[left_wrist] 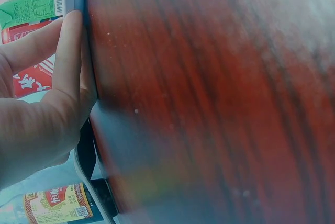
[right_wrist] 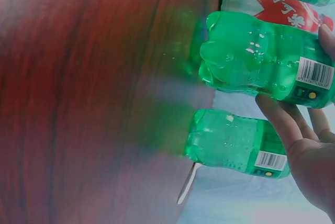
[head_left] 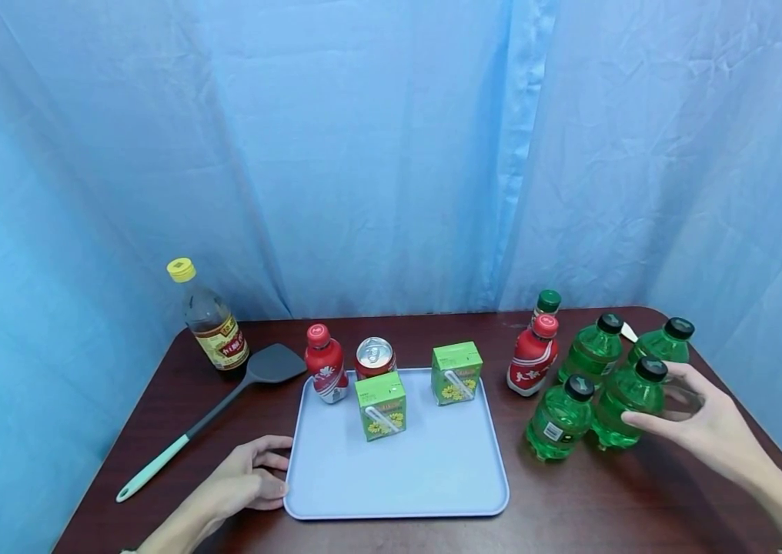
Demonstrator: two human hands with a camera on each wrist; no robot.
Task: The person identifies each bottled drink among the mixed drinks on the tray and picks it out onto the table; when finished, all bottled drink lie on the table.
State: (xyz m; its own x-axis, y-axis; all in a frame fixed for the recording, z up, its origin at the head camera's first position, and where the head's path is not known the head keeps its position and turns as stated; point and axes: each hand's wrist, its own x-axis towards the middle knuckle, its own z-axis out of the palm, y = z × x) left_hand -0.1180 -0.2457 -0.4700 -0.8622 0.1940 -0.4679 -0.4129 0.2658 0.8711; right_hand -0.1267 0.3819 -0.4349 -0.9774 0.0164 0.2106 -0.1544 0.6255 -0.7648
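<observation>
My right hand point(head_left: 716, 423) grips a green soda bottle point(head_left: 629, 400) with a black cap, thumb on one side and fingers on the other. Its lobed base shows in the right wrist view; I cannot tell whether it touches the table. Other green bottles point(head_left: 560, 419) stand close around it. My left hand point(head_left: 245, 477) rests on the table, its bent fingers touching the left edge of a pale tray point(head_left: 432, 477). On the tray stand two green juice cartons point(head_left: 382, 408) and a red bottle point(head_left: 325, 365). A red can point(head_left: 374, 358) is partly hidden behind one carton.
Left of the tray lie a grey spatula point(head_left: 225, 400) and a bottle with a yellow cap point(head_left: 218, 327). Another red bottle point(head_left: 533, 358) stands right of the tray, partly hiding a green-capped bottle point(head_left: 547, 302). Blue curtains point(head_left: 377, 154) hang behind the table.
</observation>
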